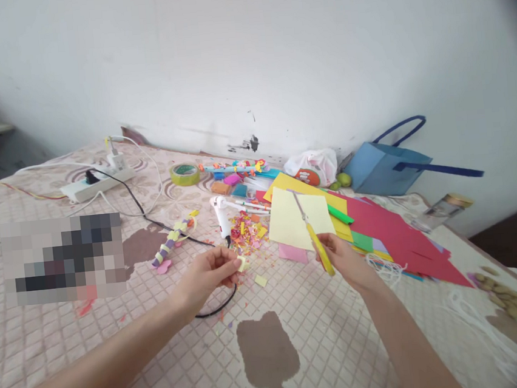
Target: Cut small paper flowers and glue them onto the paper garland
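Observation:
My left hand (217, 270) pinches a small pale yellow paper piece (242, 262) between thumb and fingertips, above the table. In my right hand (338, 256) is a pair of yellow-handled scissors (321, 249), its blades pointing away over a pale yellow paper sheet (283, 216). Another small yellow paper scrap (261, 280) lies on the cloth between my hands. Beyond my left hand stands a white glue gun (222, 219) with a black cord, beside a heap of colourful paper scraps (248, 228). A purple stick wrapped with yellow paper (170, 242) lies to the left.
Red paper sheets (395, 236) and white string (387, 269) lie at right. A blue bag (386, 166), a plastic bag (313, 167) and green tape (184, 174) stand toward the wall. A power strip (97, 184) sits at back left, a jar (443, 211) at far right.

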Demonstrator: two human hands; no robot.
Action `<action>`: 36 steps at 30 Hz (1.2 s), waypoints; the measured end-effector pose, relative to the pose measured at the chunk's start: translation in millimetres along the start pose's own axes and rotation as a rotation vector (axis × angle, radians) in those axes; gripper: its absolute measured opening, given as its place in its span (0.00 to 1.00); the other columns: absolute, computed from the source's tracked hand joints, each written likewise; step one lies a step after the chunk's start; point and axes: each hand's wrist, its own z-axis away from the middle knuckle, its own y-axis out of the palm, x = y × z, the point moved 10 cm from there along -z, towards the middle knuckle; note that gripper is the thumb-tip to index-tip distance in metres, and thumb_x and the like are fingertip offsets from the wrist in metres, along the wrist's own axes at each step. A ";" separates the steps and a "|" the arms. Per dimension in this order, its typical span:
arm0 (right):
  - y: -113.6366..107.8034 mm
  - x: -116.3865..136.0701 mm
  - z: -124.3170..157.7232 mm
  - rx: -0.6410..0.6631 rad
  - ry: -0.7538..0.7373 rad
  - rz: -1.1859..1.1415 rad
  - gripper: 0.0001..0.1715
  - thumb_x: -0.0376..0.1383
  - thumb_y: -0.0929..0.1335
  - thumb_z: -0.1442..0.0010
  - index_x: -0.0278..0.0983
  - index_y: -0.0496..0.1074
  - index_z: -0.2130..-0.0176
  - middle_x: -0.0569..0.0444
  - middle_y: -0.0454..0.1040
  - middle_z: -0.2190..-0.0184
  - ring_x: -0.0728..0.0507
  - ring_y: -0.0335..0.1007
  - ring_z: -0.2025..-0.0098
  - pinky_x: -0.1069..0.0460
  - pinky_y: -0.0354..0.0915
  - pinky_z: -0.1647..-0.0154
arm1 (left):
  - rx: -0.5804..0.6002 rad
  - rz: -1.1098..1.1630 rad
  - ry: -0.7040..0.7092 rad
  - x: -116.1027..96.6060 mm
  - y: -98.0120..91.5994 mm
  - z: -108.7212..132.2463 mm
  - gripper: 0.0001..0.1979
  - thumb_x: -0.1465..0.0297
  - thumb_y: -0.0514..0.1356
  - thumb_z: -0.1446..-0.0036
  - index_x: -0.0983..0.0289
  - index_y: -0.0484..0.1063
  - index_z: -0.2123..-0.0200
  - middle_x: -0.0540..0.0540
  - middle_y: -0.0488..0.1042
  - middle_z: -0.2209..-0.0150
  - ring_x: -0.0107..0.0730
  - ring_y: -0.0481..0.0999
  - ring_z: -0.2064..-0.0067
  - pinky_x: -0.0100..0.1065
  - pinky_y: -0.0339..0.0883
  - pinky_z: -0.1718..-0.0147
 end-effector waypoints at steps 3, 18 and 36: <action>10.4 35.2 14.5 0.106 -0.054 -0.358 0.22 0.49 0.64 0.44 0.36 0.62 0.58 0.60 0.61 0.78 0.51 0.57 0.81 0.55 0.56 0.81 | -0.003 -0.006 0.046 -6.6 1.2 2.1 0.13 0.64 0.65 0.56 0.67 0.67 0.71 0.46 0.69 0.79 0.20 0.67 0.78 0.25 0.62 0.76; 89.8 100.7 78.8 0.376 -0.187 -0.330 0.08 0.40 0.62 0.43 0.40 0.60 0.63 0.59 0.60 0.74 0.50 0.55 0.76 0.55 0.56 0.76 | -0.041 0.099 0.113 -21.6 -9.4 3.0 0.12 0.65 0.64 0.53 0.67 0.67 0.72 0.49 0.72 0.79 0.21 0.69 0.77 0.25 0.61 0.76; 109.4 88.3 80.3 0.376 -0.069 -0.243 0.17 0.49 0.61 0.42 0.38 0.60 0.72 0.61 0.57 0.81 0.51 0.54 0.81 0.57 0.54 0.82 | -0.078 0.173 0.177 -35.4 -13.8 8.9 0.10 0.68 0.64 0.53 0.67 0.67 0.72 0.49 0.71 0.76 0.23 0.72 0.73 0.27 0.65 0.70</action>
